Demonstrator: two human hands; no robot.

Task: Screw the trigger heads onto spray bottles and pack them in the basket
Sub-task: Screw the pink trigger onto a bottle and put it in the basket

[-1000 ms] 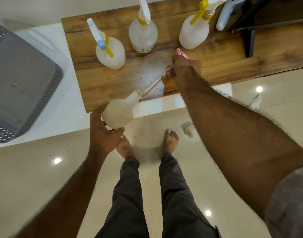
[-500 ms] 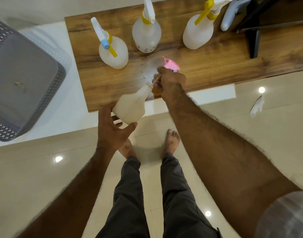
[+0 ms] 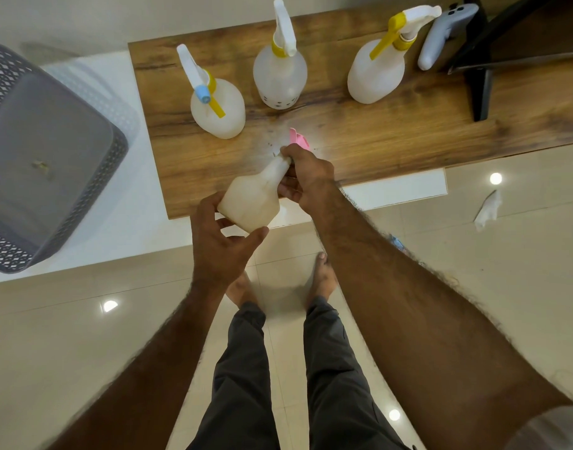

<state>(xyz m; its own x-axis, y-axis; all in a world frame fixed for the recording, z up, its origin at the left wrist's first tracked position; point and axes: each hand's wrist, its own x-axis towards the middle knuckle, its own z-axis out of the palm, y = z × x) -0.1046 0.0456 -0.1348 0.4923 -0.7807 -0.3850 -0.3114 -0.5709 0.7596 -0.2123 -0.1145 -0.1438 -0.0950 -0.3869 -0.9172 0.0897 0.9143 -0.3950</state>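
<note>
A translucent white spray bottle (image 3: pixel 252 198) is tilted over the front edge of the wooden board (image 3: pixel 376 138), neck pointing away from me. My left hand (image 3: pixel 220 241) cups its base from below. My right hand (image 3: pixel 306 180) is closed around the pink trigger head (image 3: pixel 298 140) at the bottle's neck; only the pink tip shows above my fingers. Three more bottles stand upright at the back of the board: one with a blue nozzle (image 3: pixel 218 108), one in the middle (image 3: pixel 280 77), one at the right (image 3: pixel 377 73). The grey perforated basket (image 3: pixel 6 245) sits at the left.
A grey controller-like device (image 3: pixel 441 34) and a black stand (image 3: pixel 483 79) sit at the board's back right. A crumpled white scrap (image 3: pixel 488 211) lies on the tiled floor to the right. My bare feet are below the bottle. The basket rests on a white surface.
The trigger head's tube has slid into the bottle and the head has come down to the neck. Both hands drew closer together and the bottle moved right, over the board's edge.
</note>
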